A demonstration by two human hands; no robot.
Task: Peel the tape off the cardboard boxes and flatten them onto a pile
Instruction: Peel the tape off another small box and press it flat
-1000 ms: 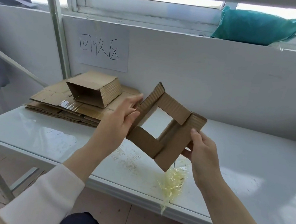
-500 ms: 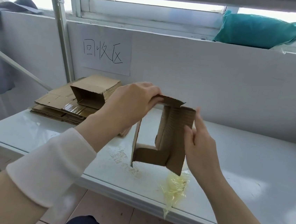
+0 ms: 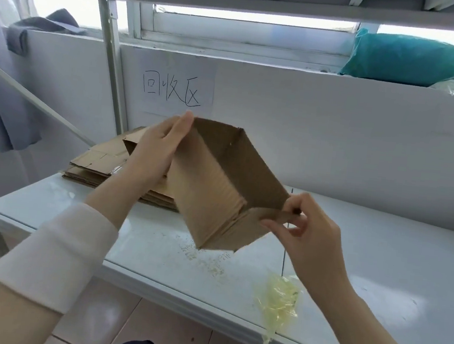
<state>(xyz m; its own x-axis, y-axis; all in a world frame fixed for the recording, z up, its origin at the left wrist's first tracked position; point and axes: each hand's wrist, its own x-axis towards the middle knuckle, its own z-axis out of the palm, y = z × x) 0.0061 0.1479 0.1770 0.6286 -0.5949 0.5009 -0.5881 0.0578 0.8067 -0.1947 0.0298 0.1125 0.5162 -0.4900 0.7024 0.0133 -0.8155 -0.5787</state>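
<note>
I hold a small brown cardboard box (image 3: 219,182) in the air above the white table (image 3: 379,258), its open inside turned up toward me. My left hand (image 3: 158,150) lies against its left wall with straight fingers, the thumb at the top edge. My right hand (image 3: 306,230) pinches the box's lower right flap between thumb and fingers. Behind my left hand a pile of flattened boxes (image 3: 100,169) lies at the table's back left, with one unflattened box on top, mostly hidden by my hand. A crumpled wad of clear yellowish tape (image 3: 276,300) hangs over the table's front edge.
Paper crumbs (image 3: 205,259) are scattered on the table near the front. A paper sign (image 3: 173,87) is stuck to the white wall behind. A teal bag (image 3: 411,59) lies on the window ledge. A metal shelf post (image 3: 112,56) stands at the left.
The box has turned from a narrow upright shape to its open side facing me. My right hand has shifted from the box's side to pinching its lower right flap.
</note>
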